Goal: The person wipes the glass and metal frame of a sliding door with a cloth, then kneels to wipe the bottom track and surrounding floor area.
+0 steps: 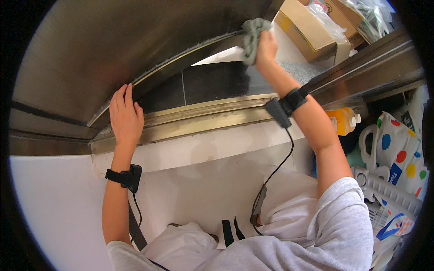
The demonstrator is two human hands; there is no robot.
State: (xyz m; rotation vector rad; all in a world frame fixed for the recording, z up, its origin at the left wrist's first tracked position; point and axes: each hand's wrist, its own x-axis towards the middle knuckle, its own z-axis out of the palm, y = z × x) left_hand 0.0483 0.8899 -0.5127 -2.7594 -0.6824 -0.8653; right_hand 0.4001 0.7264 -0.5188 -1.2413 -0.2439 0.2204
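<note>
My right hand (267,49) grips a crumpled grey-green cloth (251,42). The cloth lies against the far end of the lower edge of a dark metal door (145,40), which stands ajar. Flat fingers of my left hand (127,115) rest on the near part of that same edge, holding nothing, with the thumb a little apart. A pale grimy line (183,56) runs along the edge between my hands. Below it is a brass-coloured metal threshold (206,117) with dark stains, and black floor tiles (213,81) show through the gap.
Beyond the doorway stand open cardboard boxes (301,30) with clear plastic. A metal door frame (366,67) borders the right side. Bottles of orange liquid (342,120), a dotted bag (401,152) and a grey plastic object (390,191) crowd my right. A cable (283,161) hangs from my right wrist.
</note>
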